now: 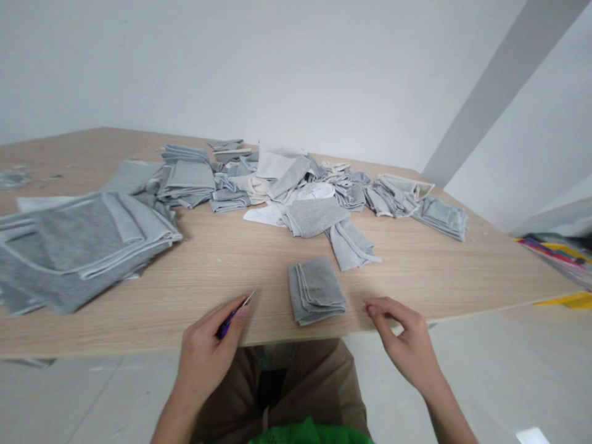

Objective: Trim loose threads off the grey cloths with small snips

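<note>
My left hand (210, 336) is closed around purple-handled thread snips (227, 323), whose thin metal tip points up and to the right over the table's near edge. To the right of that hand lies a folded piece of grey fabric (318, 290), apart from both hands. On the fabric's other side, my right hand (400, 333) hovers with thumb and fingertips pinched together. Whether anything small sits in that pinch, I cannot make out.
Large grey folded cloths (87, 240) are stacked at the left of the wooden table (222, 265). A loose heap of grey and white fabric pieces (319, 216) spreads along the middle. More folded pieces (441, 217) lie at right. Colourful items (562, 253) stand beyond the right edge.
</note>
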`<state>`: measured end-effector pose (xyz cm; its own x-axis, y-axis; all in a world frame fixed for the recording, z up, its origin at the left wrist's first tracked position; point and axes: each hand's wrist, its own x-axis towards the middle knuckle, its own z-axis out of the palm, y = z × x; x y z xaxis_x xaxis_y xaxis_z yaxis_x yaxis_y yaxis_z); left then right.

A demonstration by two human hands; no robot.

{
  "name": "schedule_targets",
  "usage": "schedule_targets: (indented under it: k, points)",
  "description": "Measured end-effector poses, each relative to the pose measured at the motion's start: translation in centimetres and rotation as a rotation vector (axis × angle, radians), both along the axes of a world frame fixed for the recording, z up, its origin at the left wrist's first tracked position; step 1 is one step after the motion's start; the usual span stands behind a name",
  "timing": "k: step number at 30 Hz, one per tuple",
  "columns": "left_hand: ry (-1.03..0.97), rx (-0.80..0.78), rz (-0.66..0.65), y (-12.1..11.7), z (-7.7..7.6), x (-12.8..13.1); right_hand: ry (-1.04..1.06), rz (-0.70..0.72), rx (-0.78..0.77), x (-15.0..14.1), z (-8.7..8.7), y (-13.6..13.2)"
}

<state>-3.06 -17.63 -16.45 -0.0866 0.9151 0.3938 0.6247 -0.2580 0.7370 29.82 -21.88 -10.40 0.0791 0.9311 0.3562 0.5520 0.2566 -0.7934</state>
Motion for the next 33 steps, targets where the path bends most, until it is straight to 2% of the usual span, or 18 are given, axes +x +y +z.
schedule_targets:
  k: [7, 12, 15, 19, 25, 30, 33]
  points:
    - [0.011, -0.034, 0.022, 0.1, -0.1, 0.0, -0.014, 0.030, 0.004, 0.5, -3.6, 1.4]
    - [0.023, -0.028, 0.017, 0.2, -0.1, -0.1, 0.034, -0.042, 0.102, -0.3, -4.8, 2.9]
    - [0.025, -0.030, 0.024, 0.2, 0.0, 0.0, 0.049, -0.041, 0.094, -0.7, -4.8, 4.0]
    - [0.038, -0.026, 0.017, 0.2, 0.0, 0.1, 0.058, 0.029, 0.058, -1.4, -4.6, 5.2]
    - [0.090, -0.030, -0.019, 0.5, 0.2, 0.7, 0.103, 0.058, 0.085, -2.2, -4.4, 5.9]
    - [0.090, -0.028, -0.110, 1.4, 1.3, 2.6, 0.093, 0.047, 0.069, -2.3, -4.0, 6.6]
    - [0.110, -0.056, -0.199, 2.1, 2.0, 4.4, 0.018, 0.125, 0.028, -2.6, -3.1, 7.6]
